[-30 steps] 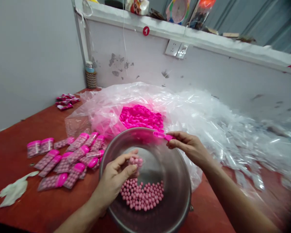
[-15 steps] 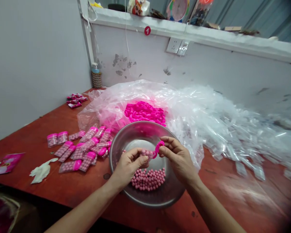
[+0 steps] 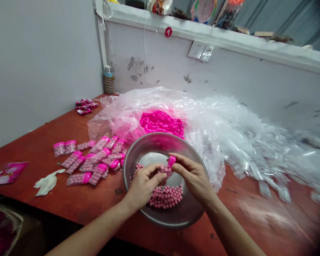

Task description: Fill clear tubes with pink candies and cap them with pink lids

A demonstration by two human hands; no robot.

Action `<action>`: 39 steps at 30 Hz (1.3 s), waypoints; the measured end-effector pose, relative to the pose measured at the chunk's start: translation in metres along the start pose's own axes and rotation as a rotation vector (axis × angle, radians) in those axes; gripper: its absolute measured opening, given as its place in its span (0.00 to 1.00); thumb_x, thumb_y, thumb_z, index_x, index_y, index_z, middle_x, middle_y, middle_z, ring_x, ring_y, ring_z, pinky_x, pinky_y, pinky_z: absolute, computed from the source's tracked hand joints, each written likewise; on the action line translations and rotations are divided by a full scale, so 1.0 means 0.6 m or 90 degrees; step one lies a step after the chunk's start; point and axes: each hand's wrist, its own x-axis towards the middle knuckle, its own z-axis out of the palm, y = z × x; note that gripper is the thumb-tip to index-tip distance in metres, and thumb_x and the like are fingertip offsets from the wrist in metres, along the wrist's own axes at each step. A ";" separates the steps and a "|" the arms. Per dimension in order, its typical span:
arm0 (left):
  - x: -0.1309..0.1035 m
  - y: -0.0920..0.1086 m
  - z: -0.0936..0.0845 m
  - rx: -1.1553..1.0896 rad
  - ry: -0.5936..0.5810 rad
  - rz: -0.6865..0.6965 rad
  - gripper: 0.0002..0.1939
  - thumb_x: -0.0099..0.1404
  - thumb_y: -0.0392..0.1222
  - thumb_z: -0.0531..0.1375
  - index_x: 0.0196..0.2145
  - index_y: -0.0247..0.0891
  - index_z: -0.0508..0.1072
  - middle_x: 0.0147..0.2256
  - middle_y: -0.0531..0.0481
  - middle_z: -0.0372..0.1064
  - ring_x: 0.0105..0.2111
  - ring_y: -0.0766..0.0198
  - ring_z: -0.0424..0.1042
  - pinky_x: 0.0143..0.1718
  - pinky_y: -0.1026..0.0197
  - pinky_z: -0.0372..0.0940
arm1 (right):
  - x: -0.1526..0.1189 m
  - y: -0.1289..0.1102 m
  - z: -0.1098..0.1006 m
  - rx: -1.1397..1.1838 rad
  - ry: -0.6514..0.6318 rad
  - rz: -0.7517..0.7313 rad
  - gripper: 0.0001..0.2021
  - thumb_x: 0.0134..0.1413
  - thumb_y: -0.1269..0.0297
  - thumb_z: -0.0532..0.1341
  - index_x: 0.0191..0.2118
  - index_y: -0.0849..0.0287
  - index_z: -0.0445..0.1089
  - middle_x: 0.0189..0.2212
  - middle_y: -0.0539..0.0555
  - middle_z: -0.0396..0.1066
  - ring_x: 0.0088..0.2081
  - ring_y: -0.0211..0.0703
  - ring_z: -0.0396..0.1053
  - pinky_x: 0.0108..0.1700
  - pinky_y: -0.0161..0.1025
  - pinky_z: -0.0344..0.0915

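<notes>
my left grip (image 3: 144, 184) pinches the clear case (image 3: 165, 171) of pink beads above the steel bowl (image 3: 190, 212); my right grip (image 3: 194, 176) pinches the pink cap (image 3: 171, 161) at the case's mouth. i cannot tell if it's seated. pushed on crooked, it could tip the case and spill beads among the loose ones (image 3: 166, 198); squeezed too hard, the smooth plastic could slip free.

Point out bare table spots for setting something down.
Bare red table: between left wall and filled containers; between white scrap and steel bowl; between right forearm and clear containers. Crowded: behind the bowl, with plastic bag and pink caps.
</notes>
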 end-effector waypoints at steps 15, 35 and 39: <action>-0.011 0.005 -0.019 0.347 0.023 0.131 0.11 0.63 0.41 0.55 0.38 0.36 0.75 0.30 0.50 0.72 0.30 0.63 0.69 0.34 0.65 0.62 | -0.016 -0.024 -0.005 -0.514 -0.161 -0.437 0.22 0.59 0.73 0.49 0.59 0.55 0.54 0.37 0.57 0.66 0.35 0.39 0.67 0.36 0.35 0.67; -0.025 -0.002 -0.017 0.492 -0.055 0.232 0.11 0.65 0.36 0.52 0.35 0.37 0.75 0.28 0.47 0.72 0.28 0.62 0.70 0.32 0.63 0.61 | -0.062 -0.018 -0.010 -0.720 -0.220 -0.530 0.25 0.59 0.75 0.45 0.63 0.67 0.41 0.35 0.63 0.67 0.35 0.47 0.65 0.36 0.44 0.67; -0.024 -0.003 -0.017 0.487 -0.045 0.221 0.12 0.64 0.36 0.51 0.33 0.36 0.75 0.28 0.46 0.71 0.28 0.62 0.69 0.33 0.63 0.60 | -0.049 -0.020 -0.007 -0.720 -0.266 -0.524 0.26 0.58 0.76 0.47 0.62 0.67 0.44 0.34 0.63 0.68 0.33 0.48 0.65 0.35 0.46 0.67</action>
